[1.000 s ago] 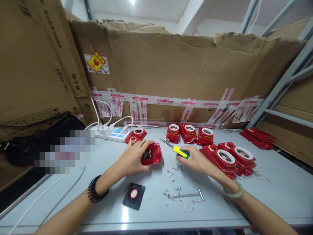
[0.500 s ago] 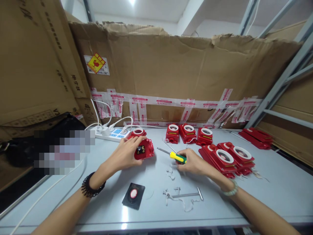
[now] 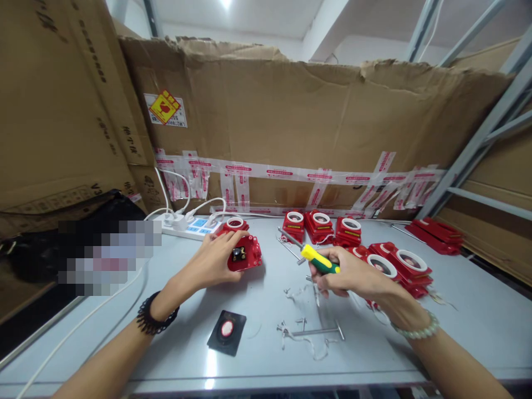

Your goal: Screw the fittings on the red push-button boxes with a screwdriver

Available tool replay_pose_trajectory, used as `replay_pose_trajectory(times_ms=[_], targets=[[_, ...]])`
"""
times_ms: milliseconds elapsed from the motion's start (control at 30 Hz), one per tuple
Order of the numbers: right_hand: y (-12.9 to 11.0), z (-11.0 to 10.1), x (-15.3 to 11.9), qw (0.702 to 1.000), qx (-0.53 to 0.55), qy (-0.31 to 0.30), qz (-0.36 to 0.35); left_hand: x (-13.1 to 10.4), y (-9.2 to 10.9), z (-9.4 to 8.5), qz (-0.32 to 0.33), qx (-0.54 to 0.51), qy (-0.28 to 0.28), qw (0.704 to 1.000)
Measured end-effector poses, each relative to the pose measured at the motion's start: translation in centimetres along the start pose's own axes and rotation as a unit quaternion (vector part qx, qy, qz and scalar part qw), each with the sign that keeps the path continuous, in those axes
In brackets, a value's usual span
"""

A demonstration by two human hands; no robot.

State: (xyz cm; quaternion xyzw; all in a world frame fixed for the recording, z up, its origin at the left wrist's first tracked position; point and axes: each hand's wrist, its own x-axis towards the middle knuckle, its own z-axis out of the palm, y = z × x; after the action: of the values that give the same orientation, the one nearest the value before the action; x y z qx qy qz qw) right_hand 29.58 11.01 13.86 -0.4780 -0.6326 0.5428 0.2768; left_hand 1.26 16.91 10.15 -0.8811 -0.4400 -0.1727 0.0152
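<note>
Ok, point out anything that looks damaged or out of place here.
The cardboard behind the table looks damaged: its top edge is ragged. Small metal screws and white cord lie loosely scattered beside the T-shaped tool, looking untidy.

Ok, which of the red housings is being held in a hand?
The red housing in the left hand, its open side showing a black inner part. The other red housings rest on the table, no hand holding them.
</note>
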Motion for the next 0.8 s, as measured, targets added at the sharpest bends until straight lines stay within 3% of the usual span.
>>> replay_pose_trajectory(times_ms=[200, 467, 667, 800], targets=[[-0.3, 0.0, -0.2, 0.991, 0.051, 0.085, -0.085, 0.1, 0.0, -0.1, -0.004, -0.004, -0.012, 1.000], [-2.2, -0.5, -1.5, 0.976, 0.021, 0.155, -0.150, 0.0, 0.1, -0.3, -0.012, -0.007, -0.029, 0.999], [-2.2, -2.3, -3.4, 0.969, -0.013, 0.187, -0.159, -0.1, 0.0, -0.1, -0.006, -0.006, -0.029, 1.000], [-2.6, -2.9, -5.3, 0.970, -0.067, 0.200, -0.124, 0.0, 0.1, -0.1, -0.018, -0.011, -0.047, 0.999]])
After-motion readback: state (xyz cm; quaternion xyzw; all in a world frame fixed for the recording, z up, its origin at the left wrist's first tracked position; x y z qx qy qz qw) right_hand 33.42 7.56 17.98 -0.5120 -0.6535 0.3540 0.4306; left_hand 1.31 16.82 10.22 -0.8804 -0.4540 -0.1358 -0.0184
